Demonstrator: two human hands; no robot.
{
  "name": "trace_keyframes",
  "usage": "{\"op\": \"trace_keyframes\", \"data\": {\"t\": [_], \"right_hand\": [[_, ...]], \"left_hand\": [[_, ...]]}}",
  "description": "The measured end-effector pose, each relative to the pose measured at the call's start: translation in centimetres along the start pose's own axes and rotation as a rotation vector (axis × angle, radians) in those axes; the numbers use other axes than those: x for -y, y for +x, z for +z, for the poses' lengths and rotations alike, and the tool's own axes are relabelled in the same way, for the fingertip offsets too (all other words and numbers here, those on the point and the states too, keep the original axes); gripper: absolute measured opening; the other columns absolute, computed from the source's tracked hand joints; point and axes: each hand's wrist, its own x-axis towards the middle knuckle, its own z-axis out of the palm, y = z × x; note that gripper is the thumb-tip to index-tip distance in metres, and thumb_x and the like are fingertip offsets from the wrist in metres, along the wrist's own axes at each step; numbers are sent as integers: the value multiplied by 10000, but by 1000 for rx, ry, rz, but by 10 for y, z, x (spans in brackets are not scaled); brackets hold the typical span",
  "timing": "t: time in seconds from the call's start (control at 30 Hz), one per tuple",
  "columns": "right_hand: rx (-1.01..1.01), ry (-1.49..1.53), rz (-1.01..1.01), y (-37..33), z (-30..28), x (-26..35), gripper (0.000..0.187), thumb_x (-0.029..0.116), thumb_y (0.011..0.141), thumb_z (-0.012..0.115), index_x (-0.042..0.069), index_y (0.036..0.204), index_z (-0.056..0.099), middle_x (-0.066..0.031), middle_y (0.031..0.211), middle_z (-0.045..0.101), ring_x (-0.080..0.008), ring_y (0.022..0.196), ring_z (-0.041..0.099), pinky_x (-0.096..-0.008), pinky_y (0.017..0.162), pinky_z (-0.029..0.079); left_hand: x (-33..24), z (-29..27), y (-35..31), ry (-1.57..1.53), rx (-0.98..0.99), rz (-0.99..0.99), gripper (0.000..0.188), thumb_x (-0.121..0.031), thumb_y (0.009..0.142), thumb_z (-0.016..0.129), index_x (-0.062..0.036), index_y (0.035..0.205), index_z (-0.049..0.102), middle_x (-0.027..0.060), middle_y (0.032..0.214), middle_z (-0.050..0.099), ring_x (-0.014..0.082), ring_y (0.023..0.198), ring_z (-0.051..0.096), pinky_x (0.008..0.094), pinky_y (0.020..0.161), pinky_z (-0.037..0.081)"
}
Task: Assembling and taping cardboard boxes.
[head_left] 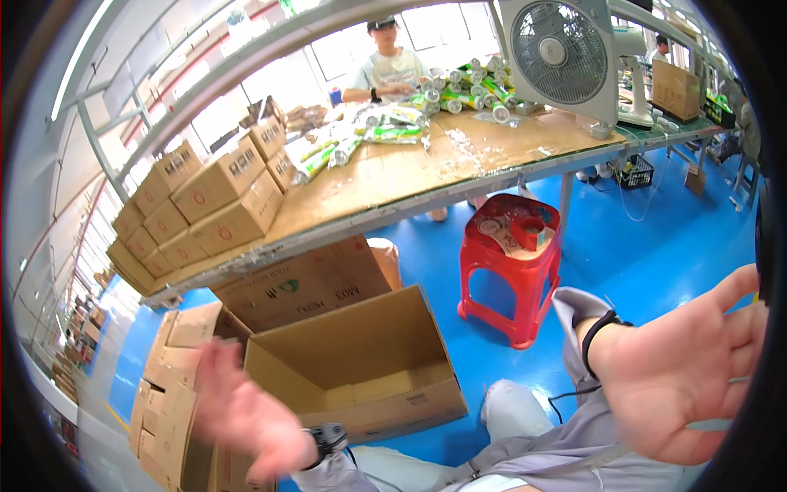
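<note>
My left hand point(250, 418) is raised with fingers spread, slightly blurred by motion, and nothing is in it. It hovers over the near left side of an open cardboard box point(352, 361), whose inside shows no contents. Palm up at the far right, my right hand point(676, 373) also holds nothing; its fingers are apart and partly cut off by the dark rim. Dark bands circle both wrists. Left of the open box stand small closed cartons point(172, 361), nearest to my left hand.
A workbench point(459, 156) crosses ahead, carrying stacked cartons point(229, 189), green and silver wrapped rolls point(475, 86) and a box fan point(561, 53). A red stool point(512, 262) with a roll of red tape stands before it. Behind the bench sits another person point(389, 70).
</note>
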Motion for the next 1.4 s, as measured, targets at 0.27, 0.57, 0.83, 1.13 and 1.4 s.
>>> {"op": "trace_keyframes", "data": {"t": [0.27,0.57,0.83,1.13,1.4], "right_hand": [[564,-1019,505,-4,-22,60,258,187,822,617,-23,741,490,-88,863,466,-215,943,383,-336,1009,210],[276,-395,99,-11,-22,6,182,318,815,547,284,650,618,115,773,513,-115,866,425,-387,896,233],[684,-550,321,-157,-73,-137,438,110,823,559,-1,1228,433,-149,1317,426,-303,1146,440,-420,983,338],[1265,-1019,403,-324,-189,-178,219,260,778,569,86,843,684,-51,798,641,-236,817,569,-367,793,401],[1232,-1088,271,-326,-197,-170,117,192,737,555,127,727,651,2,728,606,-183,704,558,-329,680,376]], "left_hand": [[45,-53,-188,348,1630,-1226,763,-577,776,609,-21,1287,496,240,1268,514,376,1233,442,366,1028,352],[44,-34,-212,646,1504,-936,515,-585,731,635,-116,923,723,134,729,670,292,714,655,371,637,514],[19,-47,-233,728,1346,-770,405,-521,697,683,-118,714,724,119,541,584,292,534,594,371,510,463],[-2,-45,-224,783,1458,-966,366,-519,742,634,-169,829,690,93,742,639,265,751,624,379,596,479],[9,-50,-254,731,1161,-764,413,-519,700,652,-125,597,586,78,592,572,281,557,570,403,494,423]]}}
